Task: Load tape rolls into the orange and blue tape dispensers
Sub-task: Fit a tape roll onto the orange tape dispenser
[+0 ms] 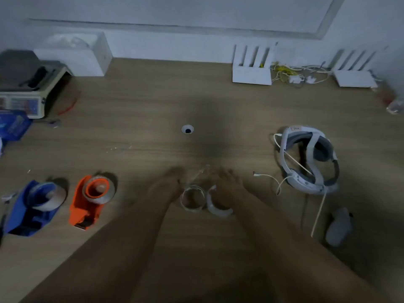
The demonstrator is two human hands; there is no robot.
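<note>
The image is dim and blurred. Two clear tape rolls lie flat side by side on the wooden table: the left roll (192, 199) and the right roll (218, 207). My left hand (167, 184) rests at the left roll's left edge. My right hand (225, 185) lies over the right roll, fingers curled on its top. A thin clear strip (202, 173) seems to rise between the two hands. Far left stand the orange dispenser (88, 201) and the blue dispenser (32, 207), each with a roll on its hub.
A white and grey headset (308, 157) with a loose cable lies to the right, a thin stick (319, 212) beside it. A weighing scale (26, 84) and white box (76, 53) stand back left. White racks (252, 66) and cables line the back wall. A cable hole (187, 129) sits mid-table.
</note>
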